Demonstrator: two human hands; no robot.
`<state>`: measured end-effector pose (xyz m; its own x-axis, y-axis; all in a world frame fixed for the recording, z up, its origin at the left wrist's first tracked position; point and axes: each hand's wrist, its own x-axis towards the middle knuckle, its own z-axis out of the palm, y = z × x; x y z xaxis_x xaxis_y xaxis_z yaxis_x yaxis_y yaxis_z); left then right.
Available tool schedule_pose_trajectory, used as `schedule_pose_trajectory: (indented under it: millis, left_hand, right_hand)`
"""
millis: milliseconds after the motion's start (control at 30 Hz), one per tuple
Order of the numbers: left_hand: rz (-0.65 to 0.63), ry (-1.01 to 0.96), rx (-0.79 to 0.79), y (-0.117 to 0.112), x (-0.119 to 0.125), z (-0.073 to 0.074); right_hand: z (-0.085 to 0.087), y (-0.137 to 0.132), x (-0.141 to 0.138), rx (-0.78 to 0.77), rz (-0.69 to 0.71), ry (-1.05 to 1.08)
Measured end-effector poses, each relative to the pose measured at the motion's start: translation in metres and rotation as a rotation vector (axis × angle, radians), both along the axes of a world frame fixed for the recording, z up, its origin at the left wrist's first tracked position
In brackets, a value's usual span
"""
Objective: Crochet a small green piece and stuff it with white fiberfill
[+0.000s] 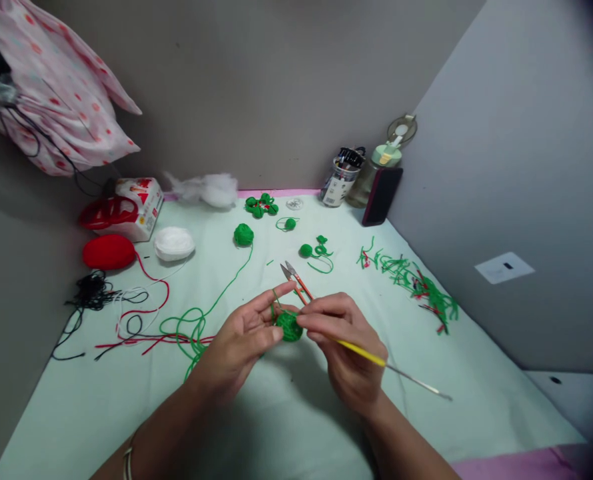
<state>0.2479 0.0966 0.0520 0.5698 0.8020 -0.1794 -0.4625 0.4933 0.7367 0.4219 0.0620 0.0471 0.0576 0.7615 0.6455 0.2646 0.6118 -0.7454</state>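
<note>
My left hand (pixel 246 337) pinches a small round green crochet piece (pixel 289 327) between thumb and fingers, with green yarn looped over the index finger. My right hand (pixel 344 347) is closed on a yellow-handled crochet hook (pixel 376 360), whose metal end points to the lower right. The hook's working tip is at the green piece. Green yarn (pixel 196 320) trails from the piece to a small green ball (pixel 243 235). Orange-handled thread snips (pixel 296 280) lie on the pale green cloth (pixel 126 400) just behind my hands.
A red yarn ball (pixel 109 252), white yarn ball (pixel 174 243), black yarn (pixel 89 293) and a box (pixel 139 207) sit left. Finished green pieces (pixel 261 205), stuffing (pixel 206 189), a jar (pixel 340 179), bottle (pixel 376 170) and phone (pixel 381 197) stand at the back. Yarn scraps (pixel 416 283) lie right.
</note>
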Motion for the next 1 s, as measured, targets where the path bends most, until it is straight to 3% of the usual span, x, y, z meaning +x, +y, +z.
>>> schedule_pose_trajectory:
  millis: [200,367,500,567,700,767,1000]
  left_hand:
    - [-0.008,0.033,-0.024,0.007,-0.008,0.009]
    - [-0.057,0.052,0.002,0.009,-0.011,0.006]
    - [-0.075,0.086,0.046,0.007,-0.01,0.004]
    - [-0.054,0.153,0.099,0.006,-0.009,0.003]
    - [0.043,0.275,0.155,0.001,-0.003,0.0]
    - [0.072,0.259,0.128,-0.001,-0.001,0.0]
    - [0.148,0.329,0.175,-0.002,0.001,0.007]
  right_hand:
    - [0.0,0.005,0.01,-0.151,0.133,0.207]
    - [0.0,0.013,0.015,-0.267,0.228,0.429]
    - [0.003,0.015,0.014,-0.363,0.322,0.485]
    - [0.003,0.013,0.01,-0.316,0.283,0.397]
    - [0.002,0.007,0.004,-0.13,0.072,0.076]
    - [0.002,0.006,0.003,-0.095,0.061,0.02]
    - [-0.008,0.014,0.005,-0.332,0.174,0.399]
